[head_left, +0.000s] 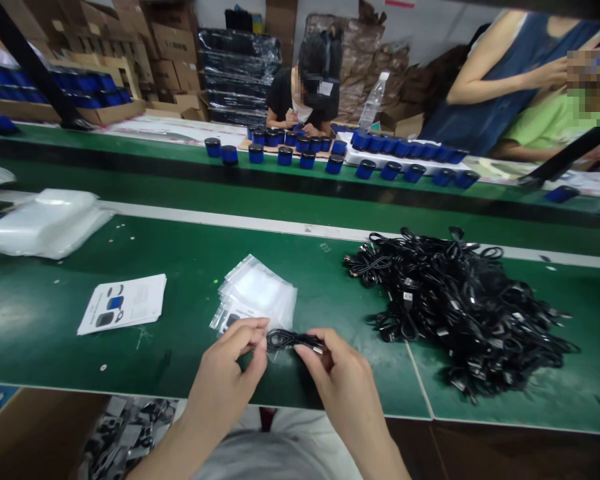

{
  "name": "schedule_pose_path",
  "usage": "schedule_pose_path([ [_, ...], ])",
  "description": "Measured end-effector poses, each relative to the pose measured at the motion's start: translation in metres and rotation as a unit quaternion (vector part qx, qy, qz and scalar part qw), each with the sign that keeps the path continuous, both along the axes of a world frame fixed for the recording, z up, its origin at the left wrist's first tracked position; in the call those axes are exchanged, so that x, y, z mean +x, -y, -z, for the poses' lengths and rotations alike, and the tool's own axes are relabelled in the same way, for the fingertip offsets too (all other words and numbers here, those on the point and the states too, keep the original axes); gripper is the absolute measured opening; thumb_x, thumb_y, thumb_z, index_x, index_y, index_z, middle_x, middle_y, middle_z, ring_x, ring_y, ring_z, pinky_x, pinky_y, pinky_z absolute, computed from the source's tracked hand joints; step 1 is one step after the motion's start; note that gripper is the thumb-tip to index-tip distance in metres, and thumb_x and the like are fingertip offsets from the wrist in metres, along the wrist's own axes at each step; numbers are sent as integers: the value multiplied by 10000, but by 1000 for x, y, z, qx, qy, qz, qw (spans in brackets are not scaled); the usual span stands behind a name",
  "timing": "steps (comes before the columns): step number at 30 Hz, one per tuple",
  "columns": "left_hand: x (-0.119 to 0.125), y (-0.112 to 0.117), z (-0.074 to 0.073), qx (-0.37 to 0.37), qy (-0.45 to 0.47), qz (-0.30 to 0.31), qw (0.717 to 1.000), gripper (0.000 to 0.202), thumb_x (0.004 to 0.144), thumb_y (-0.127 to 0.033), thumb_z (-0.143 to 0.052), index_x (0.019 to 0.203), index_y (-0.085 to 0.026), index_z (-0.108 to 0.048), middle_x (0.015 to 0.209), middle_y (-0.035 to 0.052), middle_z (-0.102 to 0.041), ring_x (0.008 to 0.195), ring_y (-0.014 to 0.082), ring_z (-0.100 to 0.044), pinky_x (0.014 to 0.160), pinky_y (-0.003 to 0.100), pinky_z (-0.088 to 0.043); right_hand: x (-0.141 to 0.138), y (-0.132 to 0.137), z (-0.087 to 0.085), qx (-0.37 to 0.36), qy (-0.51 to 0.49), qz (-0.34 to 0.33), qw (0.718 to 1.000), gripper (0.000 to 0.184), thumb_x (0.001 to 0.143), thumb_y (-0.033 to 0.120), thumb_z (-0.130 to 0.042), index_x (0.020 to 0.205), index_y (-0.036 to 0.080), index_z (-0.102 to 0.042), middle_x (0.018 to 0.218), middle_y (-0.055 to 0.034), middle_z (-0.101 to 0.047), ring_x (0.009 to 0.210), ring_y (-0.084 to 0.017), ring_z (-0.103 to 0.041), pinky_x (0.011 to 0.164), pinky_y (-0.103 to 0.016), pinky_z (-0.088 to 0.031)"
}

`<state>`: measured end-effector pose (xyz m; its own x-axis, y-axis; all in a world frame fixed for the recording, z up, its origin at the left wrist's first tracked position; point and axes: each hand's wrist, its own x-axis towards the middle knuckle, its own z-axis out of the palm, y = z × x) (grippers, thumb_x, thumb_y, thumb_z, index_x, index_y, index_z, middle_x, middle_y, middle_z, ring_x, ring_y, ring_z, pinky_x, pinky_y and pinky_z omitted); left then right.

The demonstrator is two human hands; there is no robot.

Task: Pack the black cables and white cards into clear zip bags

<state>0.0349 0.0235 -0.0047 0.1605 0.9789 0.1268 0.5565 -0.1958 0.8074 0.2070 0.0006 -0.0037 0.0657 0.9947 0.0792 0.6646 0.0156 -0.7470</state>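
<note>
Fingers of the right hand pinch a coiled USB cable over the bench; left hand at its loop, grip unclear. Probably bagging, by the zip-lock bags; next move likely needs an open mouth.

The near bench has a green top, a pale seam running back from its front edge and a white strip along the far side. I see clear plastic bags piled at its left end, then a stack of printed sheets, then small zip bags fanned out near the middle. A tangled heap of black cables sprawls over the right part. Beyond, another green ledge carries a loose row of blue, dark-topped pieces
</note>
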Motion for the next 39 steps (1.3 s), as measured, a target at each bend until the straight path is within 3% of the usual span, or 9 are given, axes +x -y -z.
schedule_pose_path([
  [4, 2, 5, 0, 60, -43, -16, 997, 155, 879, -232, -461, 764, -213, -562, 1179, 80, -636, 1046, 210, -622, 872, 338, -502, -13, 7, 1, 98, -6, -4, 995, 242, 926, 307, -457, 1008, 173, -640, 849, -75, -688, 706, -199, -667, 629, -264, -511],
  [9, 4, 16, -6, 141, -89, -7, 986, 121, 870, -173, -473, 784, -223, -542, 1284, 84, -552, 1114, 225, -569, 886, 361, -483, -19, 14, -7, 17, -142, -136, 980, 347, 937, 186, -371, 1227, 152, -557, 785, -41, -687, 600, -143, -669, 594, -221, -520],
  [18, 12, 38, -2, 150, -79, 45, 984, 170, 859, -94, -453, 800, -232, -533, 1352, 70, -380, 1234, 206, -456, 974, 348, -431, -19, 0, -3, 134, -10, -61, 989, 230, 850, 113, -486, 724, 183, -665, 797, -65, -556, 601, -147, -537, 515, -234, -399],
  [21, 9, 35, -2, 129, -81, 39, 988, 183, 862, -100, -445, 771, -227, -540, 1385, 68, -369, 1273, 231, -419, 1019, 410, -382, -20, -3, -3, 121, 28, -120, 985, 231, 840, 73, -476, 708, 165, -642, 861, -87, -564, 664, -167, -536, 556, -251, -401],
  [25, -6, 15, -26, 12, -65, 104, 992, 28, 825, -224, -572, 837, -249, -580, 1323, 48, -505, 1290, 304, -394, 1090, 572, -160, -8, -2, -15, 27, -100, -255, 961, 228, 866, 32, -472, 744, 173, -604, 763, -10, -553, 671, -121, -529, 603, -204, -399],
  [28, -16, -3, -47, -203, 6, 118, 972, 480, 700, -287, -724, 1132, -274, -517, 973, 8, -666, 930, 240, -623, 858, 386, -459, 3, -3, -30, -16, -128, -301, 945, 232, 882, 44, -492, 743, 190, -605, 747, 27, -527, 670, -94, -514, 610, -185, -379],
  [30, -19, -10, -52, -298, 46, 136, 944, 465, 692, -266, -723, 1121, -255, -543, 739, -52, -632, 715, 175, -611, 682, 276, -470, 8, -4, -38, -32, -117, -324, 938, 229, 900, 69, -480, 751, 193, -602, 726, 38, -507, 631, -86, -491, 586, -189, -365],
  [34, -15, -10, -42, -343, 110, 106, 927, 189, 714, -266, -678, 883, -192, -635, 644, -53, -574, 610, 122, -531, 591, 224, -405, 15, -6, -44, -43, -107, -327, 938, 80, 900, 206, -550, 961, 217, -601, 945, 7, -586, 811, -125, -558, 719, -232, -406],
  [39, -13, -5, -30, -303, 113, 47, 945, 162, 681, -261, -681, 818, -180, -651, 599, -50, -539, 574, 120, -486, 569, 230, -392, 21, -5, -40, -58, -52, -310, 947, 35, 856, 213, -625, 821, 217, -624, 939, 10, -592, 778, -126, -576, 688, -240, -421],
])
